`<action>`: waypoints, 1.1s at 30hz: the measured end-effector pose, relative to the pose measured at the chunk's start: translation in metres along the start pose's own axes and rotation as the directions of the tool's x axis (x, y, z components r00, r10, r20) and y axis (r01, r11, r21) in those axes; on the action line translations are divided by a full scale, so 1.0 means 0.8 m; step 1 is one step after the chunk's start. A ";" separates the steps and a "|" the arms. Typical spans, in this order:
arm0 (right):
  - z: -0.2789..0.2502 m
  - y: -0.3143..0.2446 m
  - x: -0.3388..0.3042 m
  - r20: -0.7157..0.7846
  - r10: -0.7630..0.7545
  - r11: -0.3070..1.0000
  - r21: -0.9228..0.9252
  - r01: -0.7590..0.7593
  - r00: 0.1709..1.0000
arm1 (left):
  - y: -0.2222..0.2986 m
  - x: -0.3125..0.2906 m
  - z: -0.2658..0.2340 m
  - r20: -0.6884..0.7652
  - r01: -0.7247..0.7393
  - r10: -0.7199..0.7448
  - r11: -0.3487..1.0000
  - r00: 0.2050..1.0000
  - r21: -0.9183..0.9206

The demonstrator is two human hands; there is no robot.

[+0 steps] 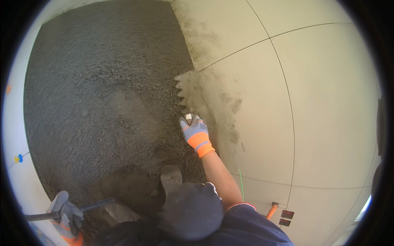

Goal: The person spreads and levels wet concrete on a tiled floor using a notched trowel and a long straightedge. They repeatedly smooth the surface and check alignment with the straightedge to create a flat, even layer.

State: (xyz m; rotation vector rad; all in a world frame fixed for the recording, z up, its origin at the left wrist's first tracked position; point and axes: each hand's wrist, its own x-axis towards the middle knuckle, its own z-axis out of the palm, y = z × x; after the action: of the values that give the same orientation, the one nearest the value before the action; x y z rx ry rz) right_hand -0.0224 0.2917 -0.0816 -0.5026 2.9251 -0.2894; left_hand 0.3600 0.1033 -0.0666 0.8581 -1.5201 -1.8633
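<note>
My right hand (195,131), in a grey glove with an orange cuff, is closed around the handle of a notched trowel (193,91). The trowel's toothed blade lies at the border between dark, damp, crumbly mortar (106,53) and the pale tiles (328,102), its teeth toward the mortar. Grey smears cover the tile around the blade. At the lower left, my left hand (67,213), gloved alike, is wrapped around a dark rod-like handle (96,205). What that handle belongs to cannot be made out.
My shoe (170,177) stands in the mortar. A white wall edge (18,131) runs along the left, with a blue and yellow piece (19,158) on it. A green laser line (241,186), an orange rod-like object (271,210) and red-and-black plates (287,214) are on the tiles.
</note>
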 end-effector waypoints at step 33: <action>-0.051 0.115 -0.138 0.342 -0.077 0.177 -0.920 0.351 0.936 | -0.003 0.011 0.005 0.078 0.060 -0.053 0.994 0.996 -0.091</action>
State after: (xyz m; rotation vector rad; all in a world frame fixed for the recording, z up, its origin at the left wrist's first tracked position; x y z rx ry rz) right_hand 0.0436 0.4217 -0.0482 -0.9926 2.3485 1.6638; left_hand 0.3515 0.0991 -0.0695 0.8044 -1.4545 -2.0114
